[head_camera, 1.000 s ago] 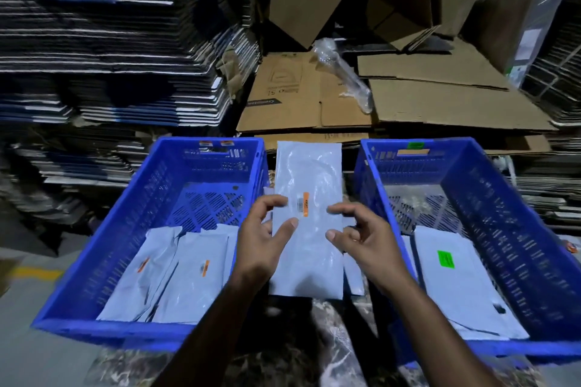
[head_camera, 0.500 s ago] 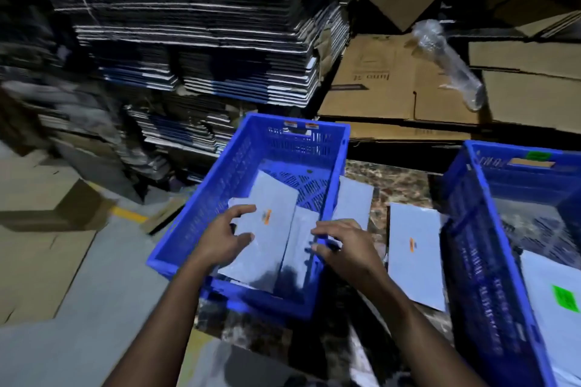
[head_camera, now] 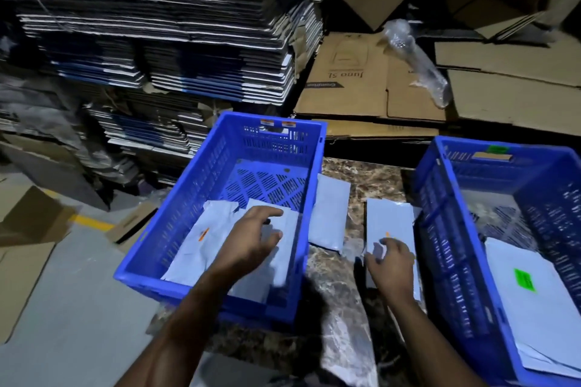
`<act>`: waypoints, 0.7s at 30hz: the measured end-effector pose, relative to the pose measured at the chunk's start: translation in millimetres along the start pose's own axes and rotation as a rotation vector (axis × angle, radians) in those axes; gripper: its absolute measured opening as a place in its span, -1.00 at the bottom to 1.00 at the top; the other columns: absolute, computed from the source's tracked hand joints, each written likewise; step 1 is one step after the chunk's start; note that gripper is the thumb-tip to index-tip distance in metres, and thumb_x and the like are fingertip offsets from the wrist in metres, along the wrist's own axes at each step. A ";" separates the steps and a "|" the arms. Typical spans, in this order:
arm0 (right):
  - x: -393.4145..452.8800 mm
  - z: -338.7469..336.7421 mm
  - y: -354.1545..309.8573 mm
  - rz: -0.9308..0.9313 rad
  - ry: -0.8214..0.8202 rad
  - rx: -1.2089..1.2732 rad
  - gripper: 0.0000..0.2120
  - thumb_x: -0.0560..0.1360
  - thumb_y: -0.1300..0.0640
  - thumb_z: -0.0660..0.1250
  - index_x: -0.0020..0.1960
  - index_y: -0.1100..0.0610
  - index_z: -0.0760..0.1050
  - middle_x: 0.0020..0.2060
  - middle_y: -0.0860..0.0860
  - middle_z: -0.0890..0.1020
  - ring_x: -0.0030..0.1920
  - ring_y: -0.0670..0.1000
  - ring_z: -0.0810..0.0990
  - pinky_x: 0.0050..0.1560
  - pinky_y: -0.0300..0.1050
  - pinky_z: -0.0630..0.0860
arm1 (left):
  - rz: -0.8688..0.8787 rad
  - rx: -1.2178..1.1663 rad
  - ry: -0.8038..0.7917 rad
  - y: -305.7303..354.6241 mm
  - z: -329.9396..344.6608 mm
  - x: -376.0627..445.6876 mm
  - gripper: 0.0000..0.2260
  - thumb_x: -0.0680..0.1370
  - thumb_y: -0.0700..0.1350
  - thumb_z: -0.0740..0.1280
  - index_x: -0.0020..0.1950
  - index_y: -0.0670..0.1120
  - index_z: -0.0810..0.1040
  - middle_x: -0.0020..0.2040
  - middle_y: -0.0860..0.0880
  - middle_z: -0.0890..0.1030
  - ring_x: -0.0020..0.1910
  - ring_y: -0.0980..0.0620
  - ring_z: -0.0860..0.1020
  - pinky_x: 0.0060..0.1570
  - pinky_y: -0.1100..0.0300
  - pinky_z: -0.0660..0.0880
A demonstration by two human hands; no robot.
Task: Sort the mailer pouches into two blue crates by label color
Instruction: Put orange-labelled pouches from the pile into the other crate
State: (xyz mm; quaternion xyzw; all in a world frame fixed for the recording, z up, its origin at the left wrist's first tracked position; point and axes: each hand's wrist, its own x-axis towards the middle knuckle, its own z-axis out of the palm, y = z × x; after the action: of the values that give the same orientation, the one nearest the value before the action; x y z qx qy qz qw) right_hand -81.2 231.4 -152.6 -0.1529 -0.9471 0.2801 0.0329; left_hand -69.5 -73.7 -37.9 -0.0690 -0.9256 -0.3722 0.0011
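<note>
Grey mailer pouches lie in three places: several overlapping in the left blue crate (head_camera: 220, 198), one there showing an orange label (head_camera: 203, 234); two flat on the marbled table (head_camera: 361, 179) between the crates; and more in the right blue crate (head_camera: 446, 229), where the top pouch (head_camera: 518, 302) bears a green label (head_camera: 524, 280). The left hand (head_camera: 251, 240) is over the left crate with fingers spread and relaxed above the topmost pouch (head_camera: 279, 258) (whether it touches is unclear, the frame being blurred here). The right hand (head_camera: 391, 264) rests on the table pouch (head_camera: 390, 226) nearest the right crate, fingers loosely curved, just below its small orange label. The other table pouch (head_camera: 330, 217) lies against the left crate's side. Behind stand stacks of flattened cartons (head_camera: 157, 25), brown cardboard sheets (head_camera: 361, 82) and a clear plastic roll (head_camera: 415, 60).
</note>
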 end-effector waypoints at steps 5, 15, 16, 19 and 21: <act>-16.6 -7.9 35.2 0.050 -0.222 -0.279 -0.24 0.29 -0.26 0.52 0.30 0.06 0.29 0.28 0.15 0.30 0.27 0.27 0.36 0.09 0.05 0.45 | 0.336 0.049 -0.021 36.7 42.1 5.3 -0.68 0.54 -0.06 0.36 0.29 -0.06 0.54 0.30 0.01 0.51 0.32 0.10 0.38 0.31 0.43 0.19; -22.3 -29.8 53.5 -0.044 0.003 0.163 -0.64 0.38 0.42 0.37 0.14 0.19 0.60 0.04 0.09 0.58 -0.05 0.11 0.61 -0.05 -0.13 0.56 | 0.227 0.167 0.018 50.6 66.7 22.7 -0.66 0.51 -0.03 0.37 0.28 -0.04 0.55 0.28 0.00 0.54 0.28 0.03 0.41 0.16 0.53 0.19; -22.8 -39.7 48.1 -0.076 0.039 0.236 -0.65 0.36 0.43 0.41 0.11 0.18 0.64 0.03 0.05 0.59 -0.05 0.06 0.62 -0.04 -0.31 0.49 | 0.219 0.182 0.022 52.2 68.5 23.3 -0.64 0.50 -0.01 0.35 0.29 -0.02 0.54 0.29 0.01 0.53 0.29 0.02 0.41 0.18 0.42 0.25; -23.9 -81.1 25.4 -0.125 0.032 0.479 -0.75 0.42 0.32 0.49 0.03 0.06 0.69 0.05 -0.11 0.63 0.03 -0.18 0.61 0.00 -0.53 0.42 | 0.275 0.204 -0.023 65.1 74.3 25.5 -0.59 0.50 -0.07 0.38 0.36 -0.01 0.49 0.35 0.01 0.49 0.34 0.00 0.38 0.21 0.44 0.23; -24.0 -112.9 13.5 -0.174 -0.073 0.613 -0.80 0.46 0.28 0.48 -0.01 0.01 0.70 0.06 -0.15 0.68 0.14 -0.22 0.61 0.13 -0.41 0.49 | 0.269 0.120 -0.067 78.5 82.4 26.4 -0.55 0.53 -0.13 0.39 0.41 0.00 0.44 0.36 0.05 0.46 0.33 0.05 0.38 0.15 0.54 0.22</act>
State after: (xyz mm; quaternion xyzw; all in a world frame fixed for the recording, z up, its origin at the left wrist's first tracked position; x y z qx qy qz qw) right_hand -37.9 293.5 -64.4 -0.0442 -0.8288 0.5538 0.0671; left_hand -81.5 42.4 -42.0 -0.2044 -0.9281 -0.3103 0.0243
